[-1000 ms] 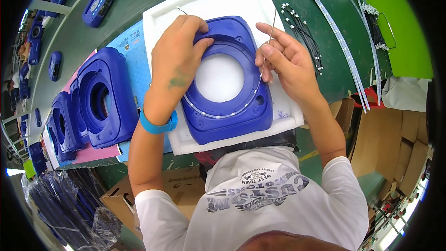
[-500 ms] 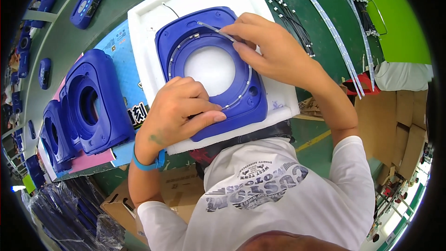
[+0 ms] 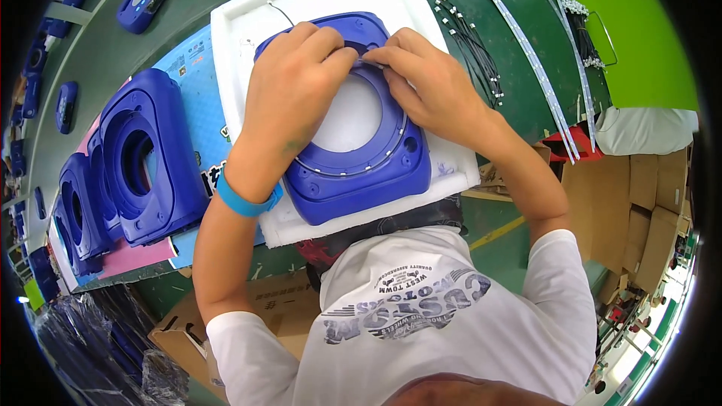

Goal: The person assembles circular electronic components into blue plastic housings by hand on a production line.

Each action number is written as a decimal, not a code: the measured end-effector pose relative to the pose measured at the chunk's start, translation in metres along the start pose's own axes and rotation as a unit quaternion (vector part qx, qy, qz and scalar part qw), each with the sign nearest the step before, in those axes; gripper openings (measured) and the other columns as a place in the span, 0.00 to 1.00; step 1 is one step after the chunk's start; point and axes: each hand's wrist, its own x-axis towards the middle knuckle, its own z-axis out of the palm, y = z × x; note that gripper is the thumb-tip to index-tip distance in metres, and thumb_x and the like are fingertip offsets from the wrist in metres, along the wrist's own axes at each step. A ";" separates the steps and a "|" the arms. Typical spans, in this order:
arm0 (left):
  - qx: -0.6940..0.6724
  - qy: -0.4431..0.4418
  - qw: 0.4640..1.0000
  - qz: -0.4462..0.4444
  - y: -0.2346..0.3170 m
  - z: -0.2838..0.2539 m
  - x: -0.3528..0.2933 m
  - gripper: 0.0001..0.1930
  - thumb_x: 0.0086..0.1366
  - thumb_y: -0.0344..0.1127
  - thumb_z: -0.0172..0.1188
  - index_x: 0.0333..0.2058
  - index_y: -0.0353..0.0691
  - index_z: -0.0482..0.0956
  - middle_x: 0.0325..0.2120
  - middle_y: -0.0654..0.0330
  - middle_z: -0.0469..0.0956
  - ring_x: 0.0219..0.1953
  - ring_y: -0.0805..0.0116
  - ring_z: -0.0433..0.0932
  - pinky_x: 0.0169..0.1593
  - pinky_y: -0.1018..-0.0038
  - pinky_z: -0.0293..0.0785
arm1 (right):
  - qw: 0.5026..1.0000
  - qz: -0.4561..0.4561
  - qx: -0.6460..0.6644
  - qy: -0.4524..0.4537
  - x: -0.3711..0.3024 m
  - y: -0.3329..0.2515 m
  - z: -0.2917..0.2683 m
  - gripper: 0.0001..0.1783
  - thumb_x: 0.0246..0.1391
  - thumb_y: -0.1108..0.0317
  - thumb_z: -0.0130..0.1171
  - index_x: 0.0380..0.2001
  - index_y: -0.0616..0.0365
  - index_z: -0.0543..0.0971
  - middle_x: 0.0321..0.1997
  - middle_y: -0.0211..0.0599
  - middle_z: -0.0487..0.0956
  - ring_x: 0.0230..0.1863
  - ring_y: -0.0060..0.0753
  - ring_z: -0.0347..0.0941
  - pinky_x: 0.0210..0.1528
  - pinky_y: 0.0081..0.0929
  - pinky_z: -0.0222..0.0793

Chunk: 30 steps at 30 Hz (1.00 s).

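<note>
A blue plastic housing (image 3: 353,199) with a large round opening lies in front of me. An LED strip (image 3: 366,173) with small pale lights runs around the groove of its ring. At the far side of the ring, my right hand (image 3: 430,83) pinches the free end of the strip. Close by on its left, my left hand (image 3: 301,75) has its fingers closed at the strip; its fingertips are partly hidden behind the hand. A blue band is around my left wrist. Both hands cover much of the housing's far part.
The housing rests in a white foam tray (image 3: 228,53) on a green table. Several similar blue housings (image 3: 162,207) stand at the left. To the right lie black cables (image 3: 472,45) with white connectors, LED strips (image 3: 526,49) and a bright green panel (image 3: 639,37).
My left hand has moved from the ring's near side up to its far side, beside my right hand. The strip's loose end has come down toward the ring.
</note>
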 end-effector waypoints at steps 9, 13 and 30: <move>0.059 0.030 0.998 -0.005 0.010 0.017 0.011 0.04 0.52 0.29 0.65 0.26 0.41 0.79 0.25 0.62 0.72 0.33 0.63 0.78 0.34 0.67 0.78 | 0.993 0.091 0.078 0.007 -0.004 -0.005 0.003 0.23 0.60 0.80 0.60 0.59 0.60 0.77 0.48 0.51 0.80 0.47 0.58 0.80 0.49 0.46 0.78; 0.072 0.011 0.997 -0.007 0.013 0.015 0.012 0.03 0.53 0.29 0.64 0.27 0.41 0.79 0.24 0.61 0.73 0.32 0.62 0.79 0.34 0.67 0.79 | 0.995 0.075 0.064 0.015 -0.003 -0.004 0.005 0.23 0.60 0.80 0.59 0.59 0.61 0.77 0.49 0.52 0.81 0.48 0.59 0.80 0.50 0.47 0.78; -0.249 0.244 0.873 -0.341 0.000 -0.021 -0.071 0.06 0.77 0.26 0.63 0.48 0.32 0.83 0.38 0.62 0.81 0.39 0.72 0.78 0.45 0.76 0.74 | 0.968 -0.233 -0.073 -0.055 -0.033 -0.041 -0.026 0.36 0.35 0.48 0.77 0.45 0.60 0.83 0.50 0.38 0.79 0.56 0.46 0.75 0.58 0.47 0.71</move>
